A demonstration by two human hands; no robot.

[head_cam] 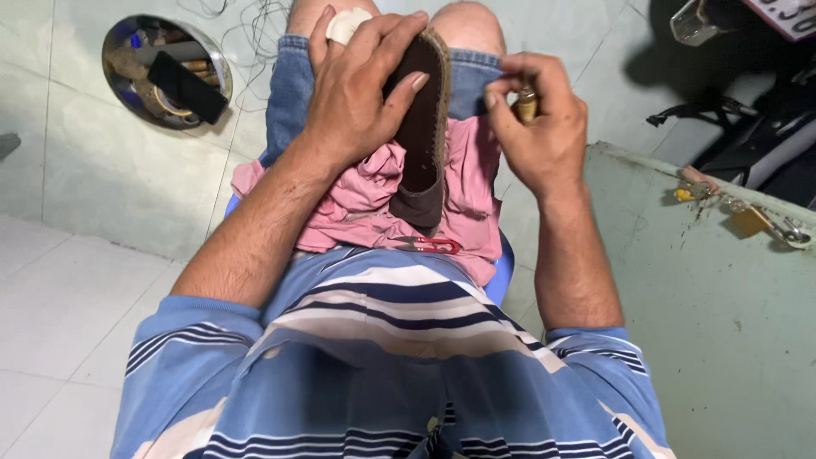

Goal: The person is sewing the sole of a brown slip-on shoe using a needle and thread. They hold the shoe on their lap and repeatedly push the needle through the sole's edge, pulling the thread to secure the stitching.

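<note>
Stitching step in hand. Left hand (357,102) clamps the brown shoe sole (422,127) upright on the pink cloth (357,204) in the lap. Right hand (540,127) pinches a small tool handle (527,106) at the sole's edge. Next likely needs a steady sole.

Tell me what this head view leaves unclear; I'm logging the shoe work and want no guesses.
- Tool in the right hand: only a brass-coloured tip shows; the fingers hide the rest.
- Shoe sole: its far side is covered by the left hand.
- White object behind the left hand: mostly hidden, kind unclear.
- Metal bowl: its contents are too small and jumbled.
- Dark machine, top right: cut off by the frame edge.
</note>
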